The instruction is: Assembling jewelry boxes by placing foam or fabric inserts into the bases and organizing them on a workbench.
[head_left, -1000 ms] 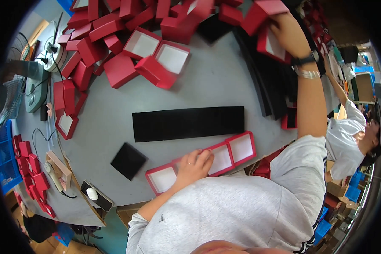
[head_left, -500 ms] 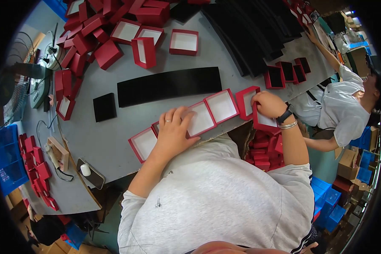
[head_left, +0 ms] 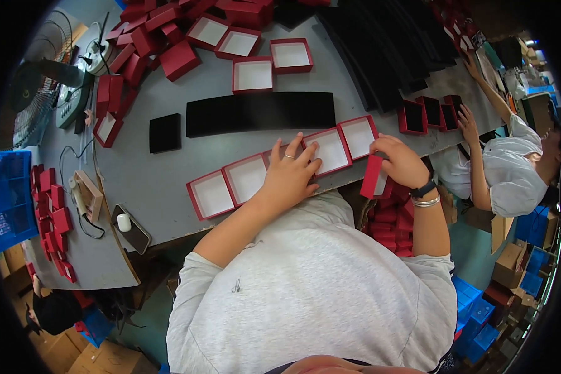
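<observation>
Along the table's near edge runs a slanting row of several shallow red boxes (head_left: 210, 194), white inside, with their open sides up. My left hand (head_left: 290, 173) rests over the middle of this row, fingers spread, partly covering one box. Just off the row's right end, my right hand (head_left: 402, 163) grips a red box (head_left: 373, 176) by its upper edge. That box is tilted, a red side facing up and a strip of white inside showing. Behind the row lies a long black foam-like strip (head_left: 260, 114), with a black square piece (head_left: 165, 133) to its left.
Red boxes (head_left: 179, 60) are heaped at the back left. Long black strips (head_left: 386, 56) are stacked at the back right, near small black-lined boxes (head_left: 412, 117). More red boxes (head_left: 389, 218) sit below the table edge. A phone (head_left: 131, 229) lies left; a co-worker (head_left: 514, 156) sits right.
One red box has left my right hand and joined the row's right end. My left hand has shifted right. A box behind the strip has tipped from upright to flat.
</observation>
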Demonstrator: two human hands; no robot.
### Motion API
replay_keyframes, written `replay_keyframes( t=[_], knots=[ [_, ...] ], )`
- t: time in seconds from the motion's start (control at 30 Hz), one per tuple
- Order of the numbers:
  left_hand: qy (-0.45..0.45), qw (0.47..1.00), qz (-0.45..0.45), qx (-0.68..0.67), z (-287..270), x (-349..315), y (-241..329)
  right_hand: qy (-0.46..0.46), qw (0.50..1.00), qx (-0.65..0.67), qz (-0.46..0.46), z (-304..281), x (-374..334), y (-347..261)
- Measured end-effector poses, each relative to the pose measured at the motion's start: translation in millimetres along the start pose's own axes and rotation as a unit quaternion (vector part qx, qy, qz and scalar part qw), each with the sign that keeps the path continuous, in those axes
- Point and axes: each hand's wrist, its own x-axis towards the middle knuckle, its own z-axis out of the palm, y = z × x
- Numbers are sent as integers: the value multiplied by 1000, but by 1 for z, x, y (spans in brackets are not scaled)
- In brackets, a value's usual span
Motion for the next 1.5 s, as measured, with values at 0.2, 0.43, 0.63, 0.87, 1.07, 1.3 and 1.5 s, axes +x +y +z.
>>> replay_keyframes(
  t=[0.2, 0.43, 0.63, 0.87, 1.07, 1.3, 1.5],
  knots=[
    [48, 998, 0, -30, -5, -5, -3, 150, 950, -10, 272, -38, -27, 37],
    [107, 990, 93, -20, 22, 52, 35, 130, 930, -20, 343, -3, -25, 111],
    [49, 995, 86, 4, 23, 31, 24, 171, 914, -32, 367, 27, -26, 111],
    [73, 992, 106, -16, 16, 1, 11, 208, 923, 1, 324, 64, 4, 53],
    [83, 992, 98, -20, 11, -6, 4, 208, 933, 7, 293, 81, 10, 25],
    [103, 989, 106, 4, 18, -7, 6, 292, 917, -91, 256, 66, 19, 5],
    [120, 986, 108, -34, -9, -18, 13, 114, 993, -5, -5, 65, 122, -54]
  ],
)
